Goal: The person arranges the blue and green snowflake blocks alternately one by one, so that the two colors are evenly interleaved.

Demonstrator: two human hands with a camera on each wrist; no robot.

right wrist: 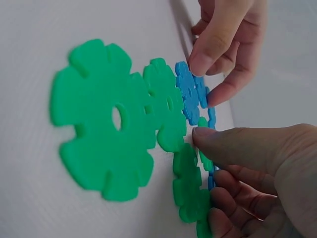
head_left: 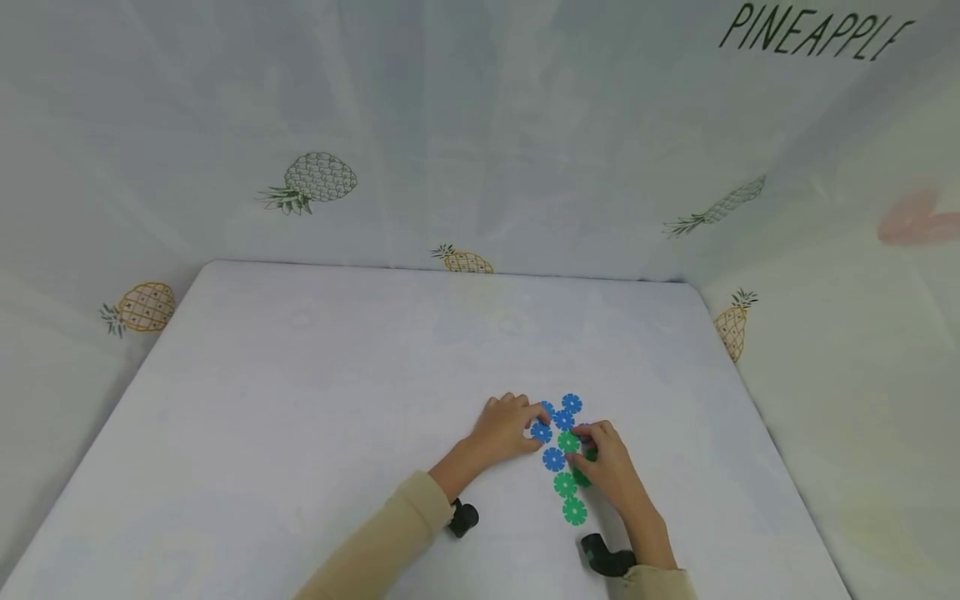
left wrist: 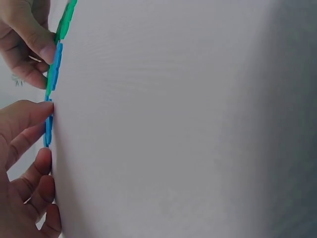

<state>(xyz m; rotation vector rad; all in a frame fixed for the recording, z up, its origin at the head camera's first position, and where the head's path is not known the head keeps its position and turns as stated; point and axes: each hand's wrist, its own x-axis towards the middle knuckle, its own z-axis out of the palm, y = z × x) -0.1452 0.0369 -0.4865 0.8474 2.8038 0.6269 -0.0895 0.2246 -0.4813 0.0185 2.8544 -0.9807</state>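
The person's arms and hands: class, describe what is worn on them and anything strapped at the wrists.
Both arms wear long beige sleeves, the left sleeve and right sleeve ending at the wrist. The left hand and right hand are bare: no gloves. A small black device sits at each wrist.
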